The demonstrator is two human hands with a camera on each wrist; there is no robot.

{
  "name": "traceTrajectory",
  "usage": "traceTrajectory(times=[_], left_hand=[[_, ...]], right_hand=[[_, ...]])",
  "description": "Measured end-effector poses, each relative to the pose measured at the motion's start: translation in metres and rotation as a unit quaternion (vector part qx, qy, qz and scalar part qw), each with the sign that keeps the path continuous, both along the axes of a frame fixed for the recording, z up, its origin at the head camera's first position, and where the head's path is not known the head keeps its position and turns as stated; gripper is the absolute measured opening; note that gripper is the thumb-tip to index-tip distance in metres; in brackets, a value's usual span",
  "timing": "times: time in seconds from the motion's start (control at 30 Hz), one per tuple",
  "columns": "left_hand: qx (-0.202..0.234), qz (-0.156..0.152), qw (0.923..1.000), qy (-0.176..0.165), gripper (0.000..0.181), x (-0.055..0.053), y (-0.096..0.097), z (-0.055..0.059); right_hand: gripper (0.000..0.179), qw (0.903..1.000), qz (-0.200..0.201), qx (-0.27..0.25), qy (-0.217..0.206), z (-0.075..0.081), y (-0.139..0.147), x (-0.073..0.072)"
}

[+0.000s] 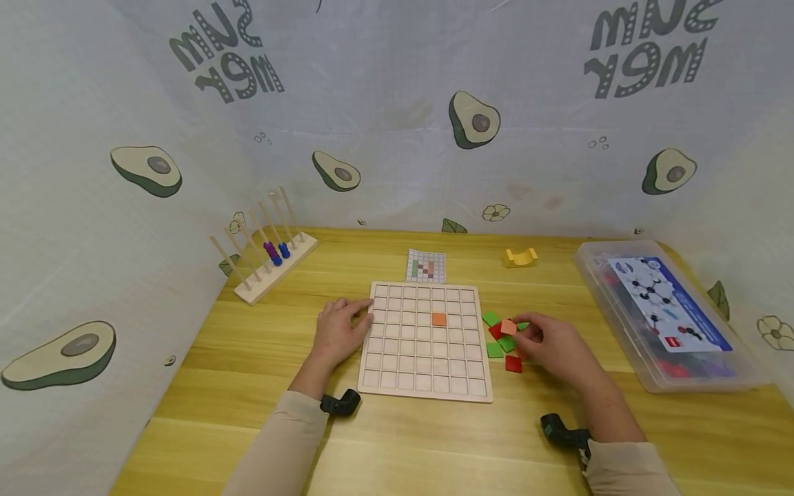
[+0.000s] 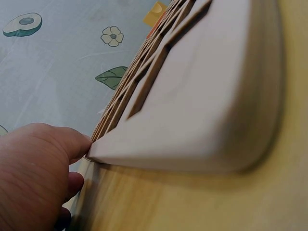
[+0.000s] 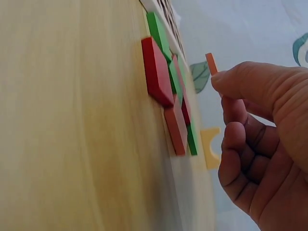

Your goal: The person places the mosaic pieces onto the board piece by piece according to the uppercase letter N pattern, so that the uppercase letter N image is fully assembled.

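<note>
A pale wooden grid board lies flat in the middle of the table, with one orange square tile set in a cell of its upper half. At the board's left edge, my left hand rests with thumb and fingertips touching the rim; the thumb meets the edge in the left wrist view. Between thumb and finger, my right hand pinches another orange tile, raised over a loose pile. That pile, right of the board, mixes green tiles, red tiles and an orange tile.
Behind the board lies a small printed pattern card. A peg rack with a few beads stands at the back left. Toward the back right sit a yellow curved block and a large clear plastic case.
</note>
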State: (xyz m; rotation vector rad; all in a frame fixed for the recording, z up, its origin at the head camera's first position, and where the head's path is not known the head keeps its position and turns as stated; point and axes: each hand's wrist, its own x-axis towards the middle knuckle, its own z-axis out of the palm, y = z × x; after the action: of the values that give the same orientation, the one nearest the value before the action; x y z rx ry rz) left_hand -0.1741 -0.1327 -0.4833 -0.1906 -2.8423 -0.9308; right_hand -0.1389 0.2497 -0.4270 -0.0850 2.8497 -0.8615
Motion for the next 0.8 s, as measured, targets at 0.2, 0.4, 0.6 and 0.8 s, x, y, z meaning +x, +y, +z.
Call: traceTrajectory(times=[0.2,0.4,0.6,0.8], left_hand=[[-0.005,0.003,1.0,0.0,0.036,-0.001,0.0,-0.002],[-0.006,0.005,1.0,0.0,0.036,-0.001,0.0,-0.002],[-0.007,0.005,1.0,-0.002,0.036,-0.002,0.0,-0.002],[-0.003,0.006,1.0,-0.004,0.035,-0.002,0.0,-0.001]], right_hand=[[0.035,0.9997,0.022,-0.009,0.004,-0.001,-0.016,-0.004],[0.031,0.9986,0.048,-0.017,0.014,0.0,-0.034,-0.007],[0.03,0.997,0.071,-0.03,0.001,-0.001,-0.05,-0.011],[0.026,0.9944,0.102,-0.02,0.018,-0.005,-0.064,-0.014]])
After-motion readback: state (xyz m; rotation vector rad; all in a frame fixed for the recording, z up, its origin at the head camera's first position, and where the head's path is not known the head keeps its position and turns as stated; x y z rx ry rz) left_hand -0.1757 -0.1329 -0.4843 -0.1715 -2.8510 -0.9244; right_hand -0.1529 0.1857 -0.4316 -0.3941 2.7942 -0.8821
